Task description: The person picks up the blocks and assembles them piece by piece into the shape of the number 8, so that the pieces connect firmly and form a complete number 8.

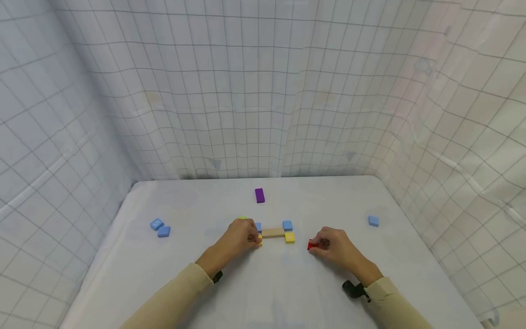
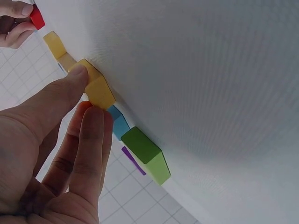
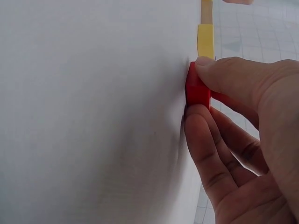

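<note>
My left hand (image 1: pixel 242 235) pinches a yellow block (image 2: pixel 99 91) between thumb and fingertips, at the left end of a plain wooden block (image 1: pixel 273 233). Another yellow block (image 1: pixel 289 237) sits by the wooden block's right end. Blue blocks stand behind both ends, one at the right (image 1: pixel 287 225) and one at the left (image 1: pixel 258 226), partly covered by my hand. Off to the right, my right hand (image 1: pixel 333 246) holds a red block (image 3: pixel 198 88) by thumb and fingers, low over the white table. A green block (image 2: pixel 145 151) lies just beyond my left hand, mostly hidden in the head view.
Behind the row lies a purple block (image 1: pixel 260 195). Two blue blocks, one in front (image 1: pixel 163 231) and one marked with a white figure (image 1: pixel 156 224), lie far left. Another blue block (image 1: pixel 373 221) is far right. Gridded white curtains (image 1: pixel 246 91) enclose the table's back and sides.
</note>
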Demonstrator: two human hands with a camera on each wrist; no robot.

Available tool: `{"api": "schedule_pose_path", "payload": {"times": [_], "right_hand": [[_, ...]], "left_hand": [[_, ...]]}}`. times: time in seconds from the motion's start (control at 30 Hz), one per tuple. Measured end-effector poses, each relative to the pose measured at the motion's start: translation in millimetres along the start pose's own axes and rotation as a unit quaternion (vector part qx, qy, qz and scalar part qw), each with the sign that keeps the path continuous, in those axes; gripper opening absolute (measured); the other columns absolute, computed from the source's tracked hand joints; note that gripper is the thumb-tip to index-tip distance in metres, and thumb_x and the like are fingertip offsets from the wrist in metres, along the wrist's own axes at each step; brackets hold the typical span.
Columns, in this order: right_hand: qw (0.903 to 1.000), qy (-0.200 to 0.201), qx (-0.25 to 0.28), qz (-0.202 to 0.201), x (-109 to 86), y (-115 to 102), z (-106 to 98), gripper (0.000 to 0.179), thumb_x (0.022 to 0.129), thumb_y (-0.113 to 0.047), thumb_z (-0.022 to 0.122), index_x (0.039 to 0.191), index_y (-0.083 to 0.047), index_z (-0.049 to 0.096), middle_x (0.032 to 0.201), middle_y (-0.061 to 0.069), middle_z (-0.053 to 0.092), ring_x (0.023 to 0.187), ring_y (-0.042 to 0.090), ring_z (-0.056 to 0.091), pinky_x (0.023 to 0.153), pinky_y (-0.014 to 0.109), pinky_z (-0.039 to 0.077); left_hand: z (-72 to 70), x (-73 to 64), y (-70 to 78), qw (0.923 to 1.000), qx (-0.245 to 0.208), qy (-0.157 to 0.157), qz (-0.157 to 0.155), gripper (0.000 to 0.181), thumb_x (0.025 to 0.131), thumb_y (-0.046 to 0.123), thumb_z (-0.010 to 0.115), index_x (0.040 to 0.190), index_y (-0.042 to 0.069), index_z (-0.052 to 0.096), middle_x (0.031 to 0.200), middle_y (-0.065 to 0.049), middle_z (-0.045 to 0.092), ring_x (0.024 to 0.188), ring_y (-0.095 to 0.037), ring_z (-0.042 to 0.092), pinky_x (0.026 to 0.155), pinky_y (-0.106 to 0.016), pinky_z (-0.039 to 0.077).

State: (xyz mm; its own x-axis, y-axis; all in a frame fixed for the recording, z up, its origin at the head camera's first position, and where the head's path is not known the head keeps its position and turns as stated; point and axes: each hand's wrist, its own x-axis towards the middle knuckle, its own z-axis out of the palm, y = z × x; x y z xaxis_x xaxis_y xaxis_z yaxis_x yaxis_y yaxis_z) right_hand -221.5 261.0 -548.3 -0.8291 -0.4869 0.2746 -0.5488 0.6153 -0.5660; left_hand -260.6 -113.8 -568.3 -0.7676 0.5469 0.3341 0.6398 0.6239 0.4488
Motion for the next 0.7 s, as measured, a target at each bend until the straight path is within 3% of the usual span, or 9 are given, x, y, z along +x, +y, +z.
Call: {"api": "schedule_pose_path", "payload": {"times": [0.03,0.1,0.17,0.27,0.43,0.53,0.63,0.7], "right_hand": [[1.0000,-0.006,0.002,0.001,0.2,-1,0,0.016,0.094,-0.006,0.098,0.105,-0.012,0.088,0.098,-0.003,0.079,0.085,-0.002,0.065,0.077,0.020,0.063],[0.9998,-0.017,0.004,0.003,0.7,-3,0,0.015,0.095,-0.008,0.098,0.106,-0.013,0.088,0.100,-0.004,0.080,0.086,-0.002,0.065,0.078,0.020,0.063],[0.9997,-0.025,0.004,0.005,1.1,-5,1,0.016,0.096,-0.009,0.097,0.108,-0.014,0.088,0.102,-0.004,0.080,0.088,-0.002,0.066,0.080,0.020,0.064],[0.9995,-0.031,0.008,0.003,2.6,-8,3,0.017,0.096,-0.009,0.097,0.110,-0.014,0.088,0.105,-0.004,0.081,0.090,-0.001,0.069,0.082,0.021,0.065],[0.9987,-0.048,0.019,0.001,4.6,-12,9,0.018,0.097,-0.008,0.096,0.112,-0.014,0.088,0.110,-0.002,0.082,0.092,0.000,0.070,0.084,0.021,0.066],[0.9982,-0.057,0.019,0.002,5.2,-15,13,0.018,0.097,-0.008,0.096,0.112,-0.014,0.088,0.113,-0.001,0.081,0.093,0.000,0.070,0.085,0.022,0.066],[0.9980,-0.059,0.021,0.000,6.1,-19,16,0.018,0.098,-0.008,0.095,0.112,-0.014,0.087,0.114,-0.001,0.080,0.094,0.001,0.071,0.085,0.022,0.066],[0.9980,-0.059,0.022,-0.005,6.9,-21,17,0.018,0.098,-0.007,0.094,0.113,-0.014,0.087,0.115,0.000,0.079,0.094,0.002,0.071,0.085,0.022,0.066]], "left_hand": [[1.4,-0.6,-5.5,0.9999,0.000,0.004,0.010,0.017,0.088,0.010,0.104,0.082,0.016,0.089,0.094,0.003,0.076,0.084,-0.008,0.069,0.075,-0.024,0.063],[-2.7,0.0,-1.8,1.0000,0.003,0.002,0.009,0.017,0.088,0.011,0.104,0.082,0.016,0.089,0.094,0.003,0.076,0.083,-0.008,0.068,0.075,-0.024,0.062],[-11.1,1.2,6.6,1.0000,-0.003,-0.009,-0.002,0.017,0.088,0.013,0.105,0.081,0.017,0.089,0.094,0.004,0.076,0.083,-0.007,0.067,0.075,-0.024,0.062],[-13.1,2.8,11.0,0.9997,-0.007,-0.013,-0.019,0.018,0.085,0.009,0.105,0.081,0.016,0.089,0.094,0.002,0.077,0.082,-0.008,0.067,0.074,-0.026,0.063],[15.5,5.2,-22.9,0.9994,-0.003,-0.013,-0.033,0.021,0.083,0.012,0.108,0.079,0.020,0.089,0.094,0.006,0.077,0.082,-0.003,0.066,0.074,-0.021,0.060],[24.2,5.3,-33.7,0.9995,0.013,-0.016,-0.023,0.020,0.084,0.016,0.108,0.080,0.024,0.089,0.094,0.009,0.077,0.082,-0.001,0.066,0.073,-0.020,0.059],[23.2,4.4,-32.3,0.9998,0.015,-0.010,-0.012,0.020,0.085,0.014,0.107,0.080,0.023,0.089,0.094,0.008,0.077,0.082,-0.001,0.066,0.072,-0.021,0.059],[11.2,4.2,-16.0,0.9998,0.008,-0.006,-0.017,0.021,0.085,0.010,0.106,0.079,0.019,0.088,0.093,0.006,0.076,0.081,-0.002,0.065,0.072,-0.021,0.060]]}}
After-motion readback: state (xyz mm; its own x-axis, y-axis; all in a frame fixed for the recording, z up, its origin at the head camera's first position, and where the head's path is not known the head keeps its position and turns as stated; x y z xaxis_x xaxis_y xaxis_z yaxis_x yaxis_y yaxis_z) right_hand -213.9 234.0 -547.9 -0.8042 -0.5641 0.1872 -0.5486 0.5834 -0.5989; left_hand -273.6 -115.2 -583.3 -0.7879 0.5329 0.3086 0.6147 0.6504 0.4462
